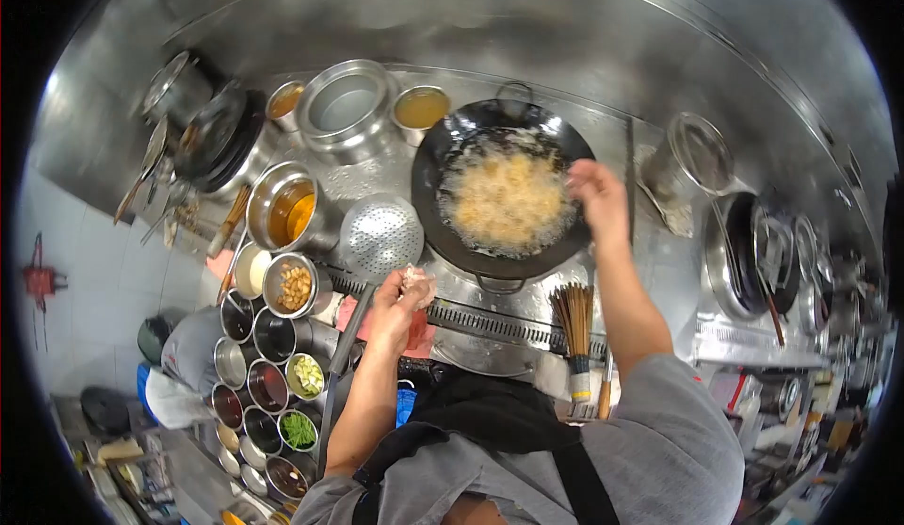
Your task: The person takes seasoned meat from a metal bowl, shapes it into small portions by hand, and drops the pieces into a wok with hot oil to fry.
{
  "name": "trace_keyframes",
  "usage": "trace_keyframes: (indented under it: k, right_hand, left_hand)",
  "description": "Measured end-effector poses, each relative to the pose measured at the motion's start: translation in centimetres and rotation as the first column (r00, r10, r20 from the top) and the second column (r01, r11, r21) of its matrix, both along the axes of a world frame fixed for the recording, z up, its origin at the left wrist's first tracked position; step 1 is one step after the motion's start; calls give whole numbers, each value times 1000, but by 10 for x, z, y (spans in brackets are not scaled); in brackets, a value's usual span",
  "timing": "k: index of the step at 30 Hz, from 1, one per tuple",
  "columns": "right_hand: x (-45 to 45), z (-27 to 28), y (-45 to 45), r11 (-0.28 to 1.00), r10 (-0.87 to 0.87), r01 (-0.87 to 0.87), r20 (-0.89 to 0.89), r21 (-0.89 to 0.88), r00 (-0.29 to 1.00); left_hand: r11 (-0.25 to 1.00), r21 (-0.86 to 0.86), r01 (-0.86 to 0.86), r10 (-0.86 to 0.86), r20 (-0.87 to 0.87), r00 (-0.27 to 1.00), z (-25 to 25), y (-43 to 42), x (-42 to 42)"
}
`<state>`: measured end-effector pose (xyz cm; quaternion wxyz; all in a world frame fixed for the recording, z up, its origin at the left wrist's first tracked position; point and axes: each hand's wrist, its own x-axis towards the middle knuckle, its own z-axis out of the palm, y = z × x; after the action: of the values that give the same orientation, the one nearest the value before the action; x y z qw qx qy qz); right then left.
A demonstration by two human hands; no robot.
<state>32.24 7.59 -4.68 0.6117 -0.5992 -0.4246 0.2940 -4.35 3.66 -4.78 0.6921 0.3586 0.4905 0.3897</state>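
My left hand point(394, 306) is closed around a pale pinkish clump that looks like raw meat point(417, 287), in front of the perforated skimmer point(381, 234). My right hand point(597, 186) is over the right rim of the black wok point(435, 228). Motion smears its fingers, so I cannot make out whether they hold anything. Inside the wok, pale golden pieces point(508, 199) fry in bubbling oil. The skimmer lies flat on the steel stove top to the left of the wok.
Left stand a large steel pot point(347, 134), a pot of amber liquid point(290, 214) and a bowl of brown chunks point(293, 287). Several ingredient tins, one with chopped greens point(298, 430), are lower left. A bamboo wok brush point(573, 323) stands at the front. Stacked pans point(744, 257) are right.
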Motion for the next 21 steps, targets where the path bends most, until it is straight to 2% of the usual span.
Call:
trace_keyframes:
  k: [1,2,3,4,5,7,9,11,13,15,17,19,20,21]
  right_hand:
    - [-29,-3,-22,1000,8,-10,-98,-14,995]
    - [-48,-22,-42,989,133,-137,-73,-59,989]
    - [-84,-20,-65,966,183,-217,-220,-142,958]
    - [-111,-46,-80,939,269,-287,-113,-191,956]
    - [-136,-24,-101,925,319,-307,19,-223,948]
    - [-171,-3,-123,942,255,-253,-19,-219,967]
    - [-185,-5,-137,995,88,-88,-7,-45,996]
    - [-173,11,-154,998,-7,6,-20,-61,1000]
    - [-163,23,-165,998,-37,35,-29,-60,999]
    - [-148,32,-179,993,-90,67,247,101,965]
    - [-142,47,-190,993,-61,30,281,111,958]
    - [-141,52,-194,998,21,-49,512,41,858]
    - [-141,53,-193,998,25,-55,516,43,856]
    - [-142,54,-190,998,38,-63,529,31,848]
  left_hand:
    - [999,-2,46,-46,2,999,2,0,8]
    - [995,98,34,-37,27,999,3,-1,18]
    - [981,191,36,-48,58,997,2,-5,31]
    - [973,220,64,-74,37,997,7,-9,41]
    - [968,246,46,-65,71,995,7,-15,51]
    - [959,262,113,-163,180,970,17,-29,69]
    - [913,383,139,-221,178,959,25,-48,84]
    - [887,424,184,-296,216,930,30,-61,92]
    - [835,494,244,-365,164,916,41,-71,99]
    - [814,512,273,-408,169,897,40,-67,97]
    - [801,522,293,-435,170,884,41,-60,92]
    - [750,471,464,-565,92,820,49,-56,88]
    - [732,411,544,-604,22,797,54,-55,86]
    - [736,415,535,-597,24,802,53,-51,83]
